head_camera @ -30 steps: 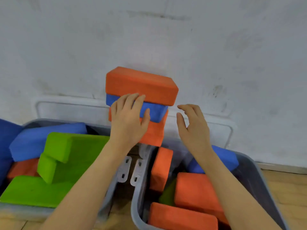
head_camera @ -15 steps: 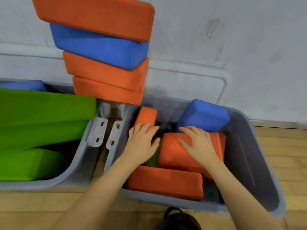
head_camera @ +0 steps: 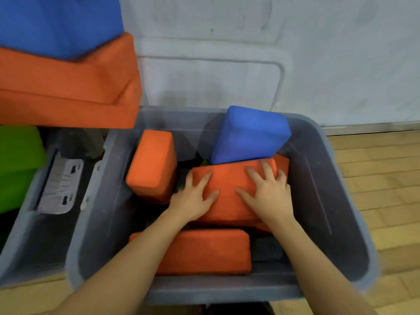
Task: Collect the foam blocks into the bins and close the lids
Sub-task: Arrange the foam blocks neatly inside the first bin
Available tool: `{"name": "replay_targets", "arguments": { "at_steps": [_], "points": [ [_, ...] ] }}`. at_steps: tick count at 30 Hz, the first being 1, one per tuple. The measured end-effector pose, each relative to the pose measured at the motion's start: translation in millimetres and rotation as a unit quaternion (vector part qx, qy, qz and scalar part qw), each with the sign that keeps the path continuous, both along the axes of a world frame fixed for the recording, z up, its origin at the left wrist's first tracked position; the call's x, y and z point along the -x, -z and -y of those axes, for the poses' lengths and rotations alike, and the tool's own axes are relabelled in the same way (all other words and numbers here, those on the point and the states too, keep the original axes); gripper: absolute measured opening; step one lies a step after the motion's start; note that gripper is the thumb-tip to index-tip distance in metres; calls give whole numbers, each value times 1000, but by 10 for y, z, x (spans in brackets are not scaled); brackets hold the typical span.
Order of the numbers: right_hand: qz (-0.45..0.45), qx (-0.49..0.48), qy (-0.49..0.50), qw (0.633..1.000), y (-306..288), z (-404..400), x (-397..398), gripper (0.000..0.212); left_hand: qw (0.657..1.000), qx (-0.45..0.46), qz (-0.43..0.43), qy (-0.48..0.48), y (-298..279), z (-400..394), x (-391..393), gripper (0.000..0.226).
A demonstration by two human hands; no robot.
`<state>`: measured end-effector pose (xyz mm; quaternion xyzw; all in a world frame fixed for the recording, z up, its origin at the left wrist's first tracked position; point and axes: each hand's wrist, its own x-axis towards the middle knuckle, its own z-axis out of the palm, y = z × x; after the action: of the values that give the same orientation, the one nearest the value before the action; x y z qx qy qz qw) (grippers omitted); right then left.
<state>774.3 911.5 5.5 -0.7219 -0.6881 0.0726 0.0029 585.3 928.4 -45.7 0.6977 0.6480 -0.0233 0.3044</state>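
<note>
**Both hands flat on an orange block inside the right bin**

Head view. Grey plastic bin sits on a wooden plank floor, against a white wall. Its lid is off; a translucent lid panel stands propped against the wall behind it.

Left hand: fingers spread and fairly straight, palm down on the left end of a tilted orange foam block in the middle of the bin. Fingertips lie over the block's upper edge; no curl around it that I can see.

Right hand: fingers likewise splayed, pressed flat on the right half of the same block, tips reaching its far edge.

Other contents of the bin: a blue foam block leaning at the back, its lower edge touching the pressed block; an upright orange foam block at the left side, just beside the left hand; a flat orange foam block near the front, partly under the forearms.

Upper left, close to the camera and blurred: a stack of orange and blue foam blocks. Below it, green foam blocks in a second grey bin, whose latch tab faces the first bin.
</note>
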Motion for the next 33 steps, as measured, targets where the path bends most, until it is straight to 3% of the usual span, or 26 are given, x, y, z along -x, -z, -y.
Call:
{"name": "replay_targets", "arguments": {
  "at_steps": [2,6,11,16,21,25,29,33],
  "points": [
    [-27,-12,5,1000,-35,20,-18,59,997,1,72,-28,-24,37,15,68],
    [-53,-80,24,995,-229,127,-74,56,992,-113,46,-36,-353,93,-52,69],
    [-81,-179,59,979,-508,347,-234,74,970,-229,72,-42,-769,292,-224,71],
    [-109,-184,133,968,-627,644,-406,79,958,-255,120,-48,-945,428,-465,81],
    [-69,-219,188,955,-911,878,-522,65,952,-282,116,-6,-1219,649,-620,76],
    [-64,-192,245,948,-1012,1069,-658,63,948,-300,101,36,-1347,755,-830,74],
    [-27,-155,267,951,-996,1272,-702,79,936,-302,175,44,-1357,686,-994,73],
    [-47,-134,290,947,-1011,1294,-788,71,935,-278,194,102,-1383,622,-1028,75]
  ]
}}
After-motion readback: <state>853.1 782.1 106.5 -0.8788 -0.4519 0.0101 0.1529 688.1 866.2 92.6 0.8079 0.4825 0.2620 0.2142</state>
